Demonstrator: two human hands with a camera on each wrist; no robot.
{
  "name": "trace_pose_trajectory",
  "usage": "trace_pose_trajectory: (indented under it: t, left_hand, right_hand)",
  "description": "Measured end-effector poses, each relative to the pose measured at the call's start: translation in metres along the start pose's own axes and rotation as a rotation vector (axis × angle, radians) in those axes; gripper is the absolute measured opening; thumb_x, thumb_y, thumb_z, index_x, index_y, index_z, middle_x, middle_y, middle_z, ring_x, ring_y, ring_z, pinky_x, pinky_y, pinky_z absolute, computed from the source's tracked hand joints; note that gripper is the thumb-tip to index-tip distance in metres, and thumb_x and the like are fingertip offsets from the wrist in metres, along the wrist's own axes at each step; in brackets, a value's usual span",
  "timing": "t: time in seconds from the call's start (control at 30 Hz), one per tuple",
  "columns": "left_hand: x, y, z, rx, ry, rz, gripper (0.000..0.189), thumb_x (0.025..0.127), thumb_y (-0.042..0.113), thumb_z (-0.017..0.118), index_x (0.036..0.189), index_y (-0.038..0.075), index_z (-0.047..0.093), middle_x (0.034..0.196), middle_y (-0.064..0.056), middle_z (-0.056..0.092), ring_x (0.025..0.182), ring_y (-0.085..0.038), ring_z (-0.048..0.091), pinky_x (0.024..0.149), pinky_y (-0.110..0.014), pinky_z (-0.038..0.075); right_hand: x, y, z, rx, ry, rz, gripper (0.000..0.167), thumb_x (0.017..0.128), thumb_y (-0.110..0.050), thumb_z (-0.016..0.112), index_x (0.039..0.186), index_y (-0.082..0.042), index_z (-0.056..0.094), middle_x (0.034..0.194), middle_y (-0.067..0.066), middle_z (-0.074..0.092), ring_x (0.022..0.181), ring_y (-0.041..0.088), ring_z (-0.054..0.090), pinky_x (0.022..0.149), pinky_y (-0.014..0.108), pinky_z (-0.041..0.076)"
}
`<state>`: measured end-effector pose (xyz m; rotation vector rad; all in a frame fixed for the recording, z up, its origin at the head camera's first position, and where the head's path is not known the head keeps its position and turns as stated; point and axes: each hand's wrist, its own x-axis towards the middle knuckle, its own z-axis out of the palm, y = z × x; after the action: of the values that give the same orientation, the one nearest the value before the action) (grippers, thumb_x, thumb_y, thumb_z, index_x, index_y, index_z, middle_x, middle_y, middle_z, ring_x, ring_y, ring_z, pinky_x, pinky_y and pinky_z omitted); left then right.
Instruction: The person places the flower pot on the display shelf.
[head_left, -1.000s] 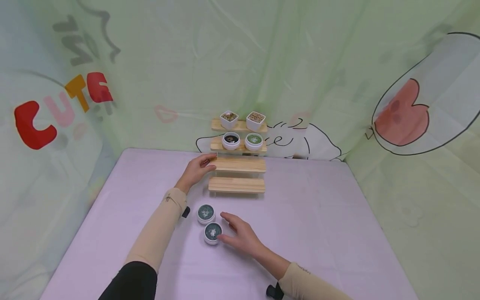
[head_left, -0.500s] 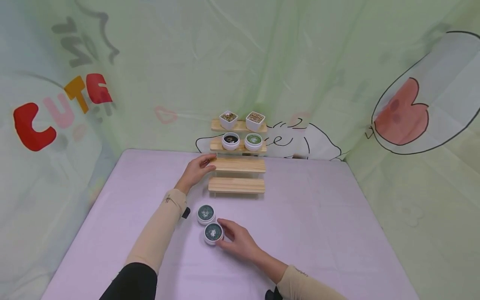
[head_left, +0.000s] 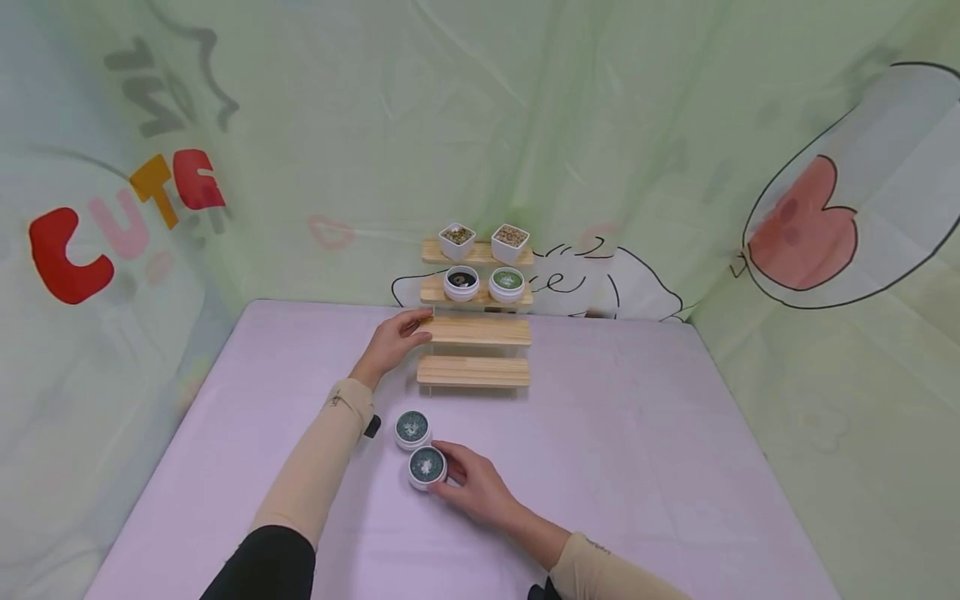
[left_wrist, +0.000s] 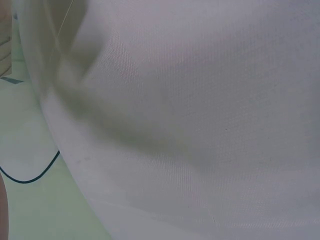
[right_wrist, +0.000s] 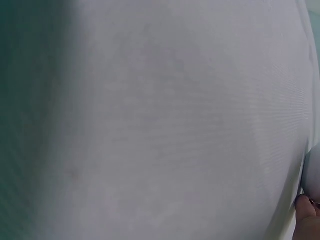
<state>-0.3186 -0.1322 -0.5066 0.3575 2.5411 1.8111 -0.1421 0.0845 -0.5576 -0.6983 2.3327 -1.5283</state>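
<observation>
Two round white jars with dark green speckled tops stand on the lilac cloth in the head view. The nearer jar (head_left: 427, 467) is between the thumb and fingers of my right hand (head_left: 476, 486), which pinches its right side. Just behind it, close together, is the farther jar (head_left: 412, 427). My left hand (head_left: 390, 342) grips the left end of the tiered wooden stand (head_left: 476, 331), thumb and forefinger at its second step from the front. At the right edge of the right wrist view, fingers (right_wrist: 306, 220) meet a pale rounded surface.
On the stand's upper steps are two square white bowls (head_left: 511, 242) of dry bits, a round jar with a dark top (head_left: 461, 283) and one with a green top (head_left: 507, 284). Printed fabric (head_left: 337, 125) hangs behind and beside the lilac-covered table (head_left: 637, 467).
My right hand has moved slightly left and closed its thumb and fingers on the nearer jar. The left hand and the stand have stayed put.
</observation>
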Motion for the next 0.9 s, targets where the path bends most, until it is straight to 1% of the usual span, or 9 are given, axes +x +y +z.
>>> trace_pose_trajectory:
  t: [0.13, 0.3, 0.47, 0.57, 0.67, 0.8, 0.9]
  left_hand:
    - [0.001, 0.0, 0.001, -0.001, -0.004, -0.016, 0.05, 0.091, 0.014, 0.068, 0.138, 0.003, 0.054, 0.14, -0.011, 0.054, 0.133, -0.021, 0.047, 0.111, -0.025, 0.039]
    - [0.0, -0.001, 0.001, 0.01, -0.003, -0.012, 0.05, 0.092, 0.014, 0.068, 0.138, 0.002, 0.053, 0.14, -0.012, 0.054, 0.134, -0.022, 0.046, 0.111, -0.026, 0.039]
    - [-0.001, 0.0, 0.001, 0.007, 0.003, -0.012, 0.05, 0.092, 0.013, 0.068, 0.138, 0.001, 0.053, 0.141, -0.013, 0.053, 0.134, -0.023, 0.046, 0.111, -0.026, 0.039]
    - [0.0, -0.001, 0.001, 0.006, 0.001, -0.01, 0.049, 0.092, 0.013, 0.068, 0.137, 0.002, 0.054, 0.14, -0.013, 0.054, 0.134, -0.023, 0.046, 0.111, -0.025, 0.039]
    - [0.0, -0.002, 0.001, 0.003, 0.0, -0.011, 0.049, 0.092, 0.013, 0.068, 0.138, 0.002, 0.054, 0.141, -0.013, 0.053, 0.134, -0.022, 0.046, 0.111, -0.025, 0.039]
    - [0.001, -0.003, 0.0, 0.008, 0.0, -0.015, 0.049, 0.092, 0.014, 0.068, 0.138, 0.003, 0.054, 0.141, -0.012, 0.054, 0.133, -0.022, 0.047, 0.111, -0.026, 0.039]
    - [0.002, -0.003, 0.0, 0.013, 0.001, -0.016, 0.049, 0.092, 0.015, 0.069, 0.137, 0.005, 0.055, 0.14, -0.01, 0.055, 0.133, -0.021, 0.048, 0.111, -0.026, 0.04]
  right_hand:
    - [-0.001, 0.002, 0.0, 0.015, 0.018, -0.003, 0.059, 0.084, -0.014, 0.078, 0.136, -0.001, 0.053, 0.135, 0.016, 0.056, 0.127, 0.028, 0.053, 0.101, 0.022, 0.047]
    - [-0.002, 0.004, -0.003, 0.005, 0.053, -0.013, 0.059, 0.083, -0.013, 0.08, 0.134, -0.001, 0.055, 0.134, 0.016, 0.057, 0.124, 0.026, 0.055, 0.1, 0.021, 0.048]
    - [-0.001, 0.005, -0.008, 0.092, 0.061, 0.013, 0.06, 0.082, -0.006, 0.079, 0.135, 0.003, 0.053, 0.136, 0.019, 0.055, 0.126, 0.028, 0.054, 0.099, 0.021, 0.048]
    - [0.0, 0.004, -0.013, 0.124, 0.063, 0.019, 0.06, 0.081, -0.003, 0.078, 0.135, 0.004, 0.052, 0.137, 0.02, 0.054, 0.127, 0.029, 0.052, 0.1, 0.021, 0.047]
    - [-0.001, -0.012, -0.022, 0.121, 0.072, 0.014, 0.059, 0.081, 0.002, 0.077, 0.134, 0.008, 0.052, 0.136, 0.025, 0.053, 0.127, 0.035, 0.052, 0.1, 0.028, 0.049]
    - [0.002, -0.016, -0.03, 0.106, 0.095, 0.022, 0.059, 0.081, 0.005, 0.076, 0.134, 0.008, 0.051, 0.136, 0.027, 0.052, 0.126, 0.038, 0.052, 0.099, 0.033, 0.051]
    - [0.008, -0.002, -0.034, 0.112, 0.122, 0.037, 0.061, 0.082, 0.001, 0.076, 0.137, 0.004, 0.051, 0.138, 0.023, 0.052, 0.126, 0.035, 0.052, 0.097, 0.028, 0.051]
